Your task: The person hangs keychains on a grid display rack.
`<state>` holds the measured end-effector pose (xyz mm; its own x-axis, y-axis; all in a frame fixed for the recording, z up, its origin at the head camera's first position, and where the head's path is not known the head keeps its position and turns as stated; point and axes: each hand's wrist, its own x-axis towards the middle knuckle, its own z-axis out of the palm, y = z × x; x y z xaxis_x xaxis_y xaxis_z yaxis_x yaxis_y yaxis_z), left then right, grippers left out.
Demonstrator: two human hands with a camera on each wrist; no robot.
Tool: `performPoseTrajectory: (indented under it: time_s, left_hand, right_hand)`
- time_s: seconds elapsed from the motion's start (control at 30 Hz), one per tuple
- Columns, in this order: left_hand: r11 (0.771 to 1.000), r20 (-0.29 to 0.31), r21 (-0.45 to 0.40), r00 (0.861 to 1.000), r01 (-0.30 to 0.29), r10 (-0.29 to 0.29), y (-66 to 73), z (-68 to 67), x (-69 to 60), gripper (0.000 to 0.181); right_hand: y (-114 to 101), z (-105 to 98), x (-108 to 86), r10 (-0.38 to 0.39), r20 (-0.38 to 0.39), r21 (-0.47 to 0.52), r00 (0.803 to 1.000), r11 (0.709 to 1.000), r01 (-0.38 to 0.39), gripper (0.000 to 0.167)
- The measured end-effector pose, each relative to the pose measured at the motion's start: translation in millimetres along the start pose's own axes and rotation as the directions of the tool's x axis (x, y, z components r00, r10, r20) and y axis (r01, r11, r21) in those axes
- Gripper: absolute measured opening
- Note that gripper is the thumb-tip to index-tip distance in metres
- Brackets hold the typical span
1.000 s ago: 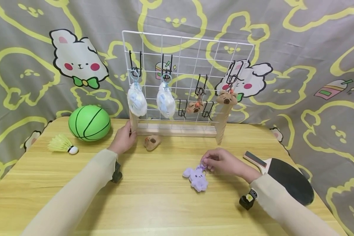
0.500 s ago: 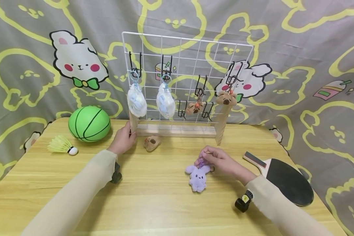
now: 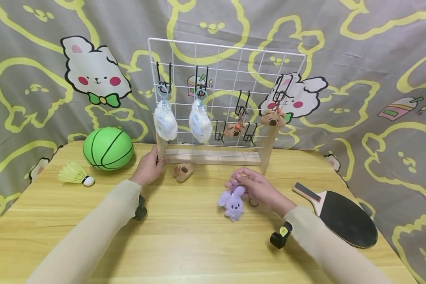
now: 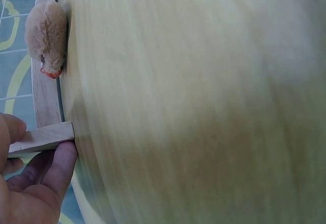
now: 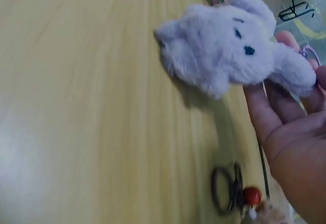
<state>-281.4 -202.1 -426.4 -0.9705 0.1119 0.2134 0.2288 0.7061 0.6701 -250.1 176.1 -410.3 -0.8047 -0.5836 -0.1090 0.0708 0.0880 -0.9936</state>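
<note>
My right hand (image 3: 257, 187) pinches the ring of a purple bunny plush keychain (image 3: 233, 206), which dangles just over the table. In the right wrist view the bunny (image 5: 219, 46) shows two dark eyes and long ears. Below that hand lies a dark key ring (image 5: 222, 189) with a red bead and a bit of brown plush, mostly hidden in the head view. My left hand (image 3: 149, 167) grips the left wooden leg (image 4: 43, 137) of a white wire grid rack (image 3: 218, 86). Close to it, a brown plush keychain (image 3: 183, 172) lies on the table.
Two white-and-blue plush keychains (image 3: 165, 121) hang from black hooks on the rack, as do two brown bear ones (image 3: 272, 118). Two low hooks (image 3: 249, 133) hold nothing. A green ball (image 3: 108, 149) and shuttlecock (image 3: 74, 174) sit left; a table tennis paddle (image 3: 348, 217) lies right.
My right hand has moved left and toward the rack, raising the purple bunny keychain with it. A dark ring on the table has come into sight beside it. My left hand stays put.
</note>
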Motion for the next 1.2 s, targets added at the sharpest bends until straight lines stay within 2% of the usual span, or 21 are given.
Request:
performPoseTrajectory:
  time_s: [0.2, 0.43, 0.63, 0.83, 1.0, 1.1, 1.2]
  left_hand:
    - [1.000, -0.004, 0.008, 1.000, 0.007, -0.006, 4.3, 0.7, 0.3, 0.051]
    - [1.000, 0.005, -0.002, 1.000, 0.015, -0.015, 7.0, 1.0, -1.1, 0.050]
    - [1.000, 0.005, -0.002, 1.000, 0.010, -0.010, 4.9, 1.8, -1.6, 0.051]
    - [1.000, 0.004, -0.003, 1.000, 0.014, -0.014, 6.7, -1.8, -2.6, 0.050]
    - [1.000, 0.000, -0.001, 1.000, 0.017, -0.017, 4.6, -2.2, -1.5, 0.051]
    - [1.000, -0.009, 0.002, 1.000, 0.015, -0.015, 3.9, -1.7, -1.0, 0.051]
    - [1.000, -0.009, -0.007, 1.000, 0.019, -0.019, 5.7, -2.6, -1.5, 0.048]
  right_hand:
    - [-8, 14, 13.7, -0.012, -0.027, -0.007, 1.000, 1.000, 0.012, 0.027]
    - [-20, 39, 32.5, -0.118, -0.053, -0.089, 0.992, 0.990, 0.113, 0.030]
    - [-25, 62, 53.9, -0.214, -0.069, -0.160, 0.974, 0.967, 0.201, 0.025]
    - [-33, 83, 79.8, -0.268, -0.140, -0.199, 0.953, 0.950, 0.238, 0.023]
    - [-44, 103, 99.3, -0.289, -0.183, -0.198, 0.940, 0.947, 0.253, 0.023]
    - [-50, 113, 109.6, -0.303, -0.187, -0.149, 0.934, 0.949, 0.278, 0.020]
    - [-55, 121, 118.6, -0.318, -0.220, -0.141, 0.922, 0.946, 0.292, 0.018]
